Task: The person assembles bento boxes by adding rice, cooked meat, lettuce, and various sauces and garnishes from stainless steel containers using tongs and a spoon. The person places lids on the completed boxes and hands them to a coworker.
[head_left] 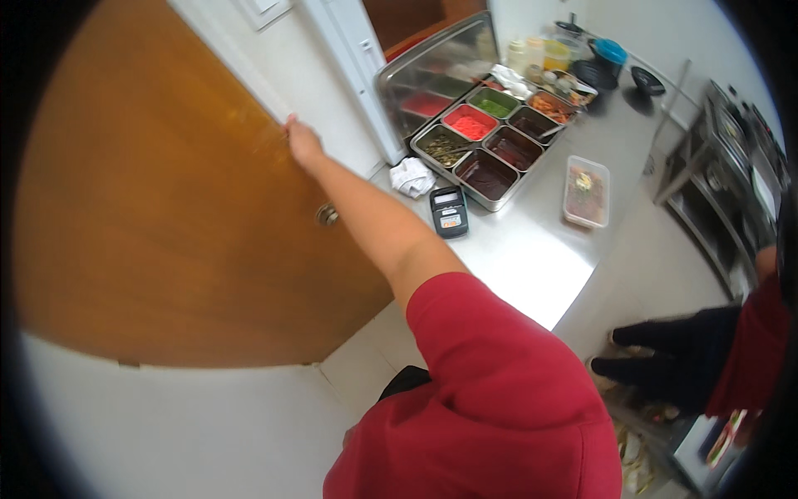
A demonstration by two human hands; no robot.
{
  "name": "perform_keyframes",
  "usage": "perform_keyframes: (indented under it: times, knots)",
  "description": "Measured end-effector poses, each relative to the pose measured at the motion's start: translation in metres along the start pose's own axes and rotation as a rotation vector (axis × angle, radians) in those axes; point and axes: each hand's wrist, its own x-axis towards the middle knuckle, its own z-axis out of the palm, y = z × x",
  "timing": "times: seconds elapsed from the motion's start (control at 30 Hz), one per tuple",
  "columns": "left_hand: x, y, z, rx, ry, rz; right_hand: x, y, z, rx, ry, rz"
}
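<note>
My right arm (391,233), in a short red sleeve, stretches forward and left to a brown wooden door (158,200). My right hand (304,145) grips the door's edge, well above the round metal knob (327,214); some of its fingers are hidden. Only a sliver of skin, seemingly my left hand (349,434), shows beside my red shirt, its fingers out of sight. Beyond the arm, a steel counter (524,254) carries a dark handheld card terminal (449,212) and a crumpled white cloth (411,177).
Several steel pans (486,175) hold sauces and chopped foods under a raised metal lid (436,75). A lidded plastic container (587,193) sits on the counter. Bottles (517,56) and a blue-topped vessel (611,54) stand behind. A person in red and dark trousers (686,345) is at right, near steel shelving (706,191).
</note>
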Motion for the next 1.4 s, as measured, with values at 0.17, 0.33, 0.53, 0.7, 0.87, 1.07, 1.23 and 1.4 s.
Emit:
perform_keyframes:
  times: [0.17, 0.33, 0.53, 0.7, 0.87, 1.07, 1.23, 1.4]
  knots:
    - [0.074, 0.022, -0.03, 0.144, -0.147, 0.125, 0.001, 0.003, 0.006, -0.104, -0.03, -0.066]
    - [0.175, 0.042, -0.055, 0.284, -0.383, 0.466, -0.036, -0.005, -0.008, -0.182, 0.095, -0.105]
    - [0.251, 0.12, -0.029, 0.4, -0.536, 0.705, -0.252, 0.093, -0.071, -0.753, 0.22, -0.426]
    - [0.241, 0.145, 0.023, 0.821, -0.847, 0.869, -0.592, 0.188, -0.17, -0.914, 0.477, 0.752]
    - [0.167, 0.174, 0.088, 1.155, -1.026, 0.988, -0.922, 0.159, -0.161, -0.517, 1.978, 1.413]
    - [0.06, 0.2, 0.204, 1.053, -1.15, 1.184, -1.085, 0.168, -0.098, -0.257, 1.975, 1.739]
    - [-0.091, 0.17, 0.3, 1.023, -1.318, 1.259, -1.092, 0.167, -0.153, -0.33, 1.713, 1.565]
    - [-0.257, 0.142, 0.399, 1.237, -1.645, 1.577, -1.099, 0.086, -0.213, -0.383, 1.732, 1.238]
